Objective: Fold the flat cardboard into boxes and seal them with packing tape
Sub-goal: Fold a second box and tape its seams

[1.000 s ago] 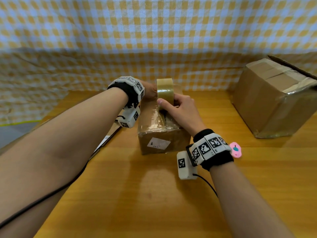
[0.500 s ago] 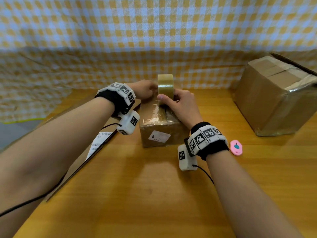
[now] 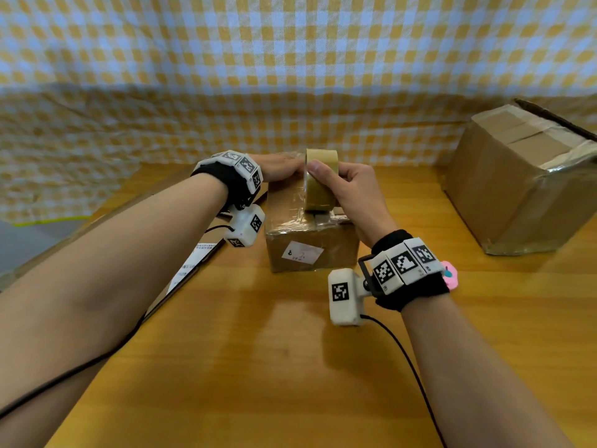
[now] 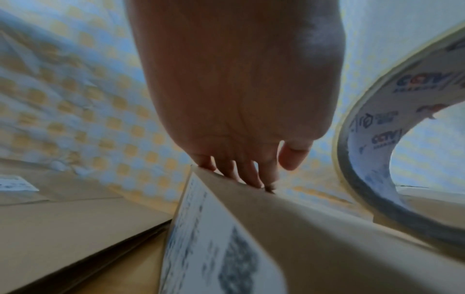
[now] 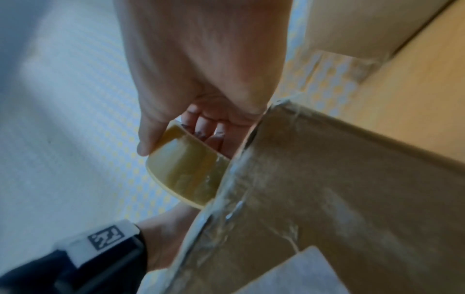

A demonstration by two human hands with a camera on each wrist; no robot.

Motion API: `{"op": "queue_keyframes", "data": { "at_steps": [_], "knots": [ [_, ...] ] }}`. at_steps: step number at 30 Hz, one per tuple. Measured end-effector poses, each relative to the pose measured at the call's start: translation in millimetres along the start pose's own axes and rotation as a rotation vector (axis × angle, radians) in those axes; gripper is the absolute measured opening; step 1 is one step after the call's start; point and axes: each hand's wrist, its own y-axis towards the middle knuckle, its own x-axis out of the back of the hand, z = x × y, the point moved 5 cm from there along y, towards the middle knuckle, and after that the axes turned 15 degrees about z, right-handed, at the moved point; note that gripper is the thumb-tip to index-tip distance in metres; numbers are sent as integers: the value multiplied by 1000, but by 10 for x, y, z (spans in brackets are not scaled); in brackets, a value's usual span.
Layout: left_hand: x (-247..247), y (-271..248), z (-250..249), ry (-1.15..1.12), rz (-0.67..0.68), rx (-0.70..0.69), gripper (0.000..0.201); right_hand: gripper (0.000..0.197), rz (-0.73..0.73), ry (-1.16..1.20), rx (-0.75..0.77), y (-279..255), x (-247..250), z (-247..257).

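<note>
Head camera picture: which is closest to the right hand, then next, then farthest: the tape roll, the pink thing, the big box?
1. The tape roll: gripped in the right hand, on top of the small box.
2. The pink thing: on the table by the right wrist.
3. The big box: far right, at the table's back.

A yellow-and-white checked cloth [image 3: 290, 59] hangs behind a glossy wooden table [image 3: 258, 367], softly and evenly lit

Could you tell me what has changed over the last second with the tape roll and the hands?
The right hand has drawn the tape roll toward the small box's near edge. The left hand stays pressed on the far end; the large box is unmoved.
</note>
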Motion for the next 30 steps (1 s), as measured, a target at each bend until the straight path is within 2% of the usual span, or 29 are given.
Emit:
{"op": "queue_keyframes", "data": {
  "at_steps": [3, 5, 8, 14, 18, 22, 26, 28, 30],
  "knots": [
    [-36, -60, -109, 113, 32, -22, 42, 23, 57, 101, -16, -64, -22, -6],
    [-46, -55, -114, 177, 49, -26, 42, 29, 124, 86, -27, -84, -69, 2],
    [-44, -20, -68, 220, 53, 1, 40, 27, 196, 40, -28, -108, -160, 30],
    [-39, -56, -85, 226, 37, 26, 36, 26, 194, -41, 1, -92, -130, 20],
    [-73, -53, -87, 250, 61, -2, 52, 25, 225, -76, 15, -87, -110, -5],
    [-75, 52, -24, 358, 62, 22, 36, 30, 209, 31, 34, -77, -83, -12],
    [-82, 143, 42, 381, 28, 51, 37, 31, 212, 43, 42, -63, -100, -25],
    [-94, 73, 24, 347, 4, 136, 40, 32, 205, 43, 40, -63, -94, -23],
    [-110, 81, 13, 342, 12, 98, 41, 34, 192, 3, 42, -60, -85, -22]
  ]
}}
